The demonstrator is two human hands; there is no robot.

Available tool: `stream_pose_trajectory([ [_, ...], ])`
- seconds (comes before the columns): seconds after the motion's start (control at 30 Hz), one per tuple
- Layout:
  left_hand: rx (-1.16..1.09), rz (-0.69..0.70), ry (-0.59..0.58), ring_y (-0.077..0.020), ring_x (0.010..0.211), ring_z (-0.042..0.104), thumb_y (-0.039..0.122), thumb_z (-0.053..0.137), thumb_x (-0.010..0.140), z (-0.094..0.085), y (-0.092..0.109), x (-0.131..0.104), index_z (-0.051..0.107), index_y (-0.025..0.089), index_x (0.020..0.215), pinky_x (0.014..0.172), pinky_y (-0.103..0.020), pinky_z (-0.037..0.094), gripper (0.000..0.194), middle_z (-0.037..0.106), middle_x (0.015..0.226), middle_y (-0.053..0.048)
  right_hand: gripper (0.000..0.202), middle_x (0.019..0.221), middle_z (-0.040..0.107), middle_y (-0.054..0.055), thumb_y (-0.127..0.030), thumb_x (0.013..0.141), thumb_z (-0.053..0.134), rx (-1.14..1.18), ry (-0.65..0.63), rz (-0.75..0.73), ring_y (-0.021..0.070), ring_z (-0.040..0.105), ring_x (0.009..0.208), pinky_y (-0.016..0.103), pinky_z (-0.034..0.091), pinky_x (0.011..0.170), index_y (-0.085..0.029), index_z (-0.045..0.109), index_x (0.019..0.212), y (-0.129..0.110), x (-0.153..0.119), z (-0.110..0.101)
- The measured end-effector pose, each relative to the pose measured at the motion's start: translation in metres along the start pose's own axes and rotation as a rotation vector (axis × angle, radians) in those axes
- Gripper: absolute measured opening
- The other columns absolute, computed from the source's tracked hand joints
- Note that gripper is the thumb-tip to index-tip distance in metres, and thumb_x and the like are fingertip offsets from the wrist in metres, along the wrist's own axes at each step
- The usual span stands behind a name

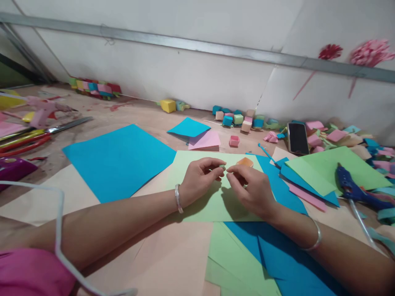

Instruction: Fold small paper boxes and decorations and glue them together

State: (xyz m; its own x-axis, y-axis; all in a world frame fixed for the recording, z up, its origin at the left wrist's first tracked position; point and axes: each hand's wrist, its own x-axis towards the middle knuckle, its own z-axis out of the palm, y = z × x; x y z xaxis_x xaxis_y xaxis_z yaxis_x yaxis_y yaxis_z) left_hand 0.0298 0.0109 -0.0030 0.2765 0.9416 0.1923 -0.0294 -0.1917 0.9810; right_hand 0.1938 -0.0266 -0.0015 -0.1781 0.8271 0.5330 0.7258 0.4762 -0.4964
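Over a light green sheet (pixel 197 209) my two hands are close together, fingertips nearly touching. Between the thumb and fingers of my left hand (pixel 203 176) is a small green piece (pixel 222 167). The thumb and index finger of my right hand (pixel 251 187) come together just right of that piece; whether they hold anything is too small to tell. An orange folded paper box (pixel 246 162) lies behind my right hand, partly hidden by it. Farther back stands a small pink open box (pixel 234 141).
Blue sheets (pixel 123 158) lie around the green one. A blue glue gun (pixel 354 189) and a phone (pixel 298 138) are at the right, with many paper cubes (pixel 227 120) along the wall. Scissors (pixel 61 127) lie at the left. A white cable (pixel 58 222) crosses the lower left.
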Motion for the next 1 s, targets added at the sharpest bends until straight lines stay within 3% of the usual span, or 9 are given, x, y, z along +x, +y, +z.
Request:
stream_pose_trajectory([
  [0.13, 0.073, 0.113, -0.095, -0.0119, 0.067, 0.060, 0.024, 0.064, 0.081, -0.002, 0.000, -0.001, 0.068, 0.014, 0.098, 0.063, -0.024, 0.051, 0.020, 0.066, 0.080, -0.003, 0.021, 0.067, 0.059, 0.001, -0.034, 0.090, 0.054, -0.092, -0.131, -0.016, 0.0126, 0.047, 0.060, 0.026, 0.033, 0.056, -0.017, 0.058, 0.078, 0.007, 0.009, -0.003],
  [0.27, -0.005, 0.152, -0.222, -0.0121, 0.072, 0.056, 0.024, 0.064, 0.082, -0.004, 0.000, -0.003, 0.061, 0.017, 0.105, 0.065, -0.023, 0.048, 0.024, 0.060, 0.079, -0.001, 0.028, 0.064, 0.055, -0.001, -0.032, 0.093, 0.048, 0.009, -0.334, -0.087, 0.0106, 0.045, 0.058, 0.024, 0.029, 0.054, -0.017, 0.054, 0.071, 0.005, 0.020, -0.016],
  [0.43, -0.076, 0.086, -0.381, -0.0120, 0.071, 0.057, 0.029, 0.067, 0.082, -0.006, 0.001, -0.004, 0.051, 0.019, 0.104, 0.064, -0.023, 0.046, 0.029, 0.061, 0.078, 0.000, 0.033, 0.063, 0.050, -0.003, -0.037, 0.095, 0.045, 0.061, -0.606, -0.083, 0.0091, 0.041, 0.056, 0.023, 0.028, 0.051, -0.017, 0.052, 0.070, 0.001, 0.030, -0.036],
  [0.53, -0.153, -0.021, -0.473, -0.0107, 0.064, 0.056, 0.032, 0.070, 0.080, -0.006, 0.002, -0.005, 0.047, 0.019, 0.103, 0.059, -0.022, 0.044, 0.035, 0.060, 0.074, 0.001, 0.034, 0.059, 0.046, -0.005, -0.038, 0.093, 0.048, 0.232, -0.756, -0.063, 0.0083, 0.040, 0.055, 0.022, 0.029, 0.049, -0.017, 0.053, 0.066, 0.004, 0.034, -0.042],
  [0.6, -0.196, -0.104, -0.479, -0.0104, 0.062, 0.055, 0.035, 0.070, 0.080, -0.005, 0.004, -0.005, 0.046, 0.019, 0.105, 0.056, -0.021, 0.042, 0.038, 0.060, 0.075, 0.001, 0.034, 0.055, 0.043, -0.005, -0.034, 0.090, 0.050, 0.343, -0.729, -0.017, 0.0077, 0.038, 0.053, 0.021, 0.028, 0.047, -0.017, 0.051, 0.061, 0.005, 0.036, -0.041],
  [0.73, -0.173, -0.172, -0.408, -0.0093, 0.058, 0.048, 0.047, 0.057, 0.088, -0.005, 0.012, -0.003, 0.049, 0.017, 0.098, 0.053, -0.021, 0.037, 0.032, 0.055, 0.070, 0.001, 0.028, 0.056, 0.042, -0.005, -0.022, 0.085, 0.048, 0.389, -0.432, 0.039, 0.0074, 0.036, 0.053, 0.021, 0.028, 0.050, -0.018, 0.045, 0.058, 0.001, 0.032, -0.031],
  [0.83, -0.018, -0.078, -0.372, -0.0100, 0.058, 0.042, 0.053, 0.045, 0.092, -0.005, 0.016, -0.002, 0.050, 0.016, 0.079, 0.055, -0.023, 0.035, 0.039, 0.047, 0.065, 0.002, 0.029, 0.054, 0.032, -0.007, -0.019, 0.082, 0.048, 0.355, -0.313, 0.043, 0.0071, 0.030, 0.051, 0.021, 0.025, 0.049, -0.020, 0.035, 0.056, -0.005, 0.026, -0.023],
  [1.0, 0.290, 0.116, -0.265, -0.0133, 0.062, 0.040, 0.052, 0.039, 0.094, -0.005, 0.016, -0.006, 0.046, 0.018, 0.068, 0.059, -0.026, 0.033, 0.043, 0.044, 0.066, 0.001, 0.030, 0.052, 0.031, -0.007, -0.018, 0.080, 0.048, 0.341, -0.272, 0.054, 0.0075, 0.029, 0.051, 0.022, 0.022, 0.048, -0.021, 0.029, 0.057, -0.011, 0.020, -0.016],
])
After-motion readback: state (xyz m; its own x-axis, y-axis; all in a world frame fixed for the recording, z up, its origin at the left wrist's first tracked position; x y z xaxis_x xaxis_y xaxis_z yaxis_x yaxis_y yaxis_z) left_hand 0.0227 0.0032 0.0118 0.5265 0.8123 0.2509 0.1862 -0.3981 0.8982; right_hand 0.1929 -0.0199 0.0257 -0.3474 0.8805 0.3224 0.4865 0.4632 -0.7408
